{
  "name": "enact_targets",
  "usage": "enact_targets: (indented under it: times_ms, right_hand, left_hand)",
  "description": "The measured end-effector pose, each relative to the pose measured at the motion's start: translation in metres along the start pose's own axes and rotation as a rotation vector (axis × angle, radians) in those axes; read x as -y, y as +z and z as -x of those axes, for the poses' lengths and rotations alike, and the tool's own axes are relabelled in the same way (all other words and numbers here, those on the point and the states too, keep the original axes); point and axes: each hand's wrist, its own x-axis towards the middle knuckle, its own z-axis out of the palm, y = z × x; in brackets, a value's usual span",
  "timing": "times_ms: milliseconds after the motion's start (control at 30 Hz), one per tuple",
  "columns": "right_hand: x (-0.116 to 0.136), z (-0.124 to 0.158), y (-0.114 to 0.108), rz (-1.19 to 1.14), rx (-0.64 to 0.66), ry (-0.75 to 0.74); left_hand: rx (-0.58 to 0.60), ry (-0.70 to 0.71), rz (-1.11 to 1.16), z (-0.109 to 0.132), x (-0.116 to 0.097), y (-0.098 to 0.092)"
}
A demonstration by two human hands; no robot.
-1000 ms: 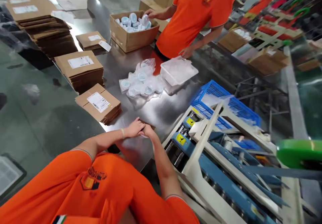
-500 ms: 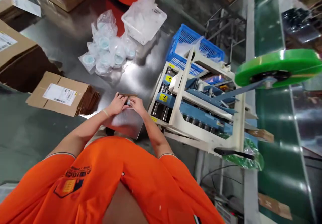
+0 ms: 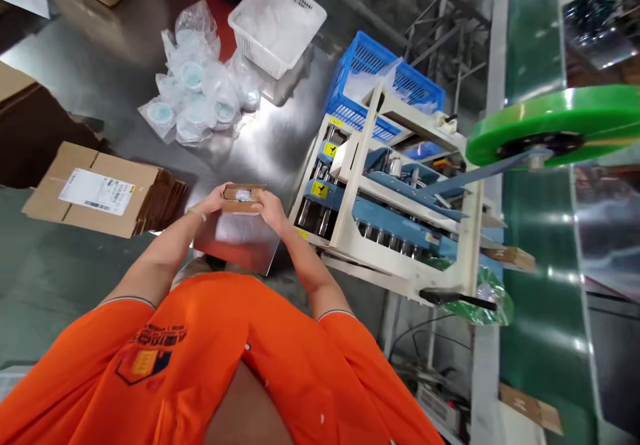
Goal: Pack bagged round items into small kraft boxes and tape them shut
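A small brown cardboard box (image 3: 241,207) is held between my two hands above the metal table (image 3: 265,148), near its front edge. My left hand (image 3: 216,198) grips the box's left end. At the right end, my right hand (image 3: 271,208) has its fingers closed round the side. The top of the box is open, and a pale, clear-wrapped item (image 3: 243,195) lies inside; its kind is too small to make out. Beyond the box sits a heap of clear plastic bags (image 3: 193,115) with round light-blue pieces in them.
Flattened cardboard boxes (image 3: 95,188) are stacked at left. A white basket (image 3: 265,55) of clear bags stands behind. Close on my right is a roller sealing machine (image 3: 345,231) with a green tape roll (image 3: 555,125), a blue crate (image 3: 337,91) behind it, and a green conveyor (image 3: 540,311) further right.
My fingers have moved from inside the box to its two ends, so its contents now show. A hand at the white basket has gone out of view. The view has shifted slightly.
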Motion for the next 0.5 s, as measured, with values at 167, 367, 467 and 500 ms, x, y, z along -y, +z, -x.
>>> enact_targets:
  times_ms: [167, 367, 467, 500]
  right_hand:
    - [-0.007, -0.012, -0.003, 0.047, -0.004, 0.037]
    - [-0.014, 0.005, 0.018, 0.014, 0.084, -0.021]
    - [-0.018, 0.014, 0.025, -0.017, 0.016, 0.070]
    - [-0.020, 0.020, 0.028, -0.031, -0.025, 0.128]
  left_hand:
    - [0.014, 0.044, -0.126, 0.009, -0.021, -0.018]
    - [-0.077, 0.145, -1.127, 0.033, -0.029, 0.038]
    - [-0.125, 0.138, -1.284, 0.030, -0.023, 0.058]
    - [-0.133, 0.158, -1.288, 0.021, -0.023, 0.058]
